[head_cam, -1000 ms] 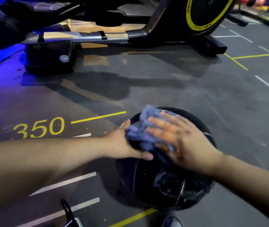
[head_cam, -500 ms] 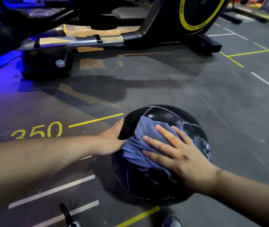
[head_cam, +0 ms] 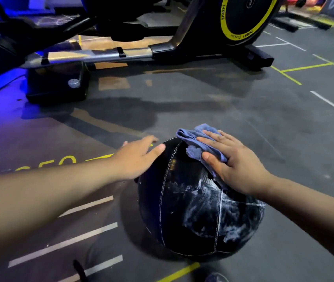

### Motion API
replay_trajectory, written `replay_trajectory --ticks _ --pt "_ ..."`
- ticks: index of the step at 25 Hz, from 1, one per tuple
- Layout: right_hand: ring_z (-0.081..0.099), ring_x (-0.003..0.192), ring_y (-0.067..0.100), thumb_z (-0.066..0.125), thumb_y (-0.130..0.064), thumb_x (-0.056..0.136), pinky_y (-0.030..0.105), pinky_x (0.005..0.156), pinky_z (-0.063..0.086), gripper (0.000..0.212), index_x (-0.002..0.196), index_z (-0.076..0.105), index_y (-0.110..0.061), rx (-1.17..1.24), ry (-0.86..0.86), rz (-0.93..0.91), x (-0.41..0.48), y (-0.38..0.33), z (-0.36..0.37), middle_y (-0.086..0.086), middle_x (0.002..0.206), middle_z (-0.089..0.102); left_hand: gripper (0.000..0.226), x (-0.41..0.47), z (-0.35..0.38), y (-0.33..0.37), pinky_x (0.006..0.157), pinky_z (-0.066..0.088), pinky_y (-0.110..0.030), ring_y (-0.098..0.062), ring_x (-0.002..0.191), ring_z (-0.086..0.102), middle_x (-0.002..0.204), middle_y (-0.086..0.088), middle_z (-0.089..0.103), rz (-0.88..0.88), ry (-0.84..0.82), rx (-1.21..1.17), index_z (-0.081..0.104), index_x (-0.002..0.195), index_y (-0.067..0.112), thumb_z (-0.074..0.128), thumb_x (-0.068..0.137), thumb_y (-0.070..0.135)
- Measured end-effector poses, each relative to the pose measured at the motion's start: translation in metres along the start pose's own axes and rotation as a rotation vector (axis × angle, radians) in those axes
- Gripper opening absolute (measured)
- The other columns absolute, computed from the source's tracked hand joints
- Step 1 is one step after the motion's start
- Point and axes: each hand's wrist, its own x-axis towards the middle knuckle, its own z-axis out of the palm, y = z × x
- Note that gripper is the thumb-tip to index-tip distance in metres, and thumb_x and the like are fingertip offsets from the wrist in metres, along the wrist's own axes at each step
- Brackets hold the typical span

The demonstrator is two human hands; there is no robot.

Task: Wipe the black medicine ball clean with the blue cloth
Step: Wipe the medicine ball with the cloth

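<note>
The black medicine ball (head_cam: 190, 216) rests on the grey gym floor in the lower middle of the head view, with white stitched seams and whitish smears on its near right side. My right hand (head_cam: 233, 161) lies flat on the ball's far upper right, pressing the crumpled blue cloth (head_cam: 194, 143) against it. The cloth sticks out past my fingers at the ball's top. My left hand (head_cam: 137, 157) rests flat on the ball's upper left side with its fingers spread, holding nothing.
A black and yellow exercise machine (head_cam: 182, 37) with a long metal rail stands across the floor beyond the ball. Yellow and white lines and a painted number (head_cam: 46, 163) mark the floor. A shoe tip (head_cam: 216, 277) shows at the bottom edge.
My right hand has slid the cloth from the ball's near top to its far upper right. The ball has turned, showing its smeared panel. My left hand shifted higher on the ball.
</note>
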Motion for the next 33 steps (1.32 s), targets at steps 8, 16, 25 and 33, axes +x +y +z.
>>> replay_trajectory --ticks 8,16,25,33 --pt "0.043 0.136 0.04 0.046 -0.031 0.088 0.054 0.11 0.031 0.046 0.13 0.061 -0.022 -0.295 -0.025 -0.211 -0.036 -0.026 0.007 0.001 0.146 0.051 0.053 0.037 0.026 0.017 0.121 0.014 -0.034 -0.009 0.148 0.016 0.162 0.008 0.017 0.221 -0.106 -0.166 0.013 0.153 0.035 0.031 0.103 0.04" --pt "0.05 0.132 0.032 0.043 -0.036 0.094 0.047 0.11 0.039 0.045 0.135 0.057 -0.024 -0.338 -0.08 -0.218 -0.008 -0.02 0.006 0.004 0.145 0.052 0.056 0.022 0.037 -0.004 0.121 0.014 -0.033 -0.012 0.145 0.026 0.158 0.008 0.027 0.129 0.002 -0.377 0.023 0.151 0.037 0.03 0.097 0.049" --pt "0.042 0.137 0.038 0.044 -0.035 0.087 0.058 0.109 0.029 0.043 0.126 0.062 -0.031 -0.393 -0.21 -0.525 -0.047 -0.053 0.024 -0.006 0.145 0.052 0.066 0.014 0.036 -0.012 0.122 0.012 -0.043 -0.009 0.149 0.011 0.163 0.01 0.01 0.132 -0.047 -0.186 0.007 0.152 0.044 0.02 0.091 0.066" --pt "0.048 0.134 0.031 0.041 -0.041 0.093 0.047 0.112 0.037 0.046 0.132 0.061 -0.025 -0.303 -0.042 -0.091 0.003 -0.023 0.005 -0.001 0.143 0.054 0.064 0.02 0.035 0.001 0.119 0.021 -0.041 -0.016 0.148 0.02 0.162 0.011 0.013 0.08 -0.048 -0.177 0.003 0.151 0.045 0.018 0.093 0.065"
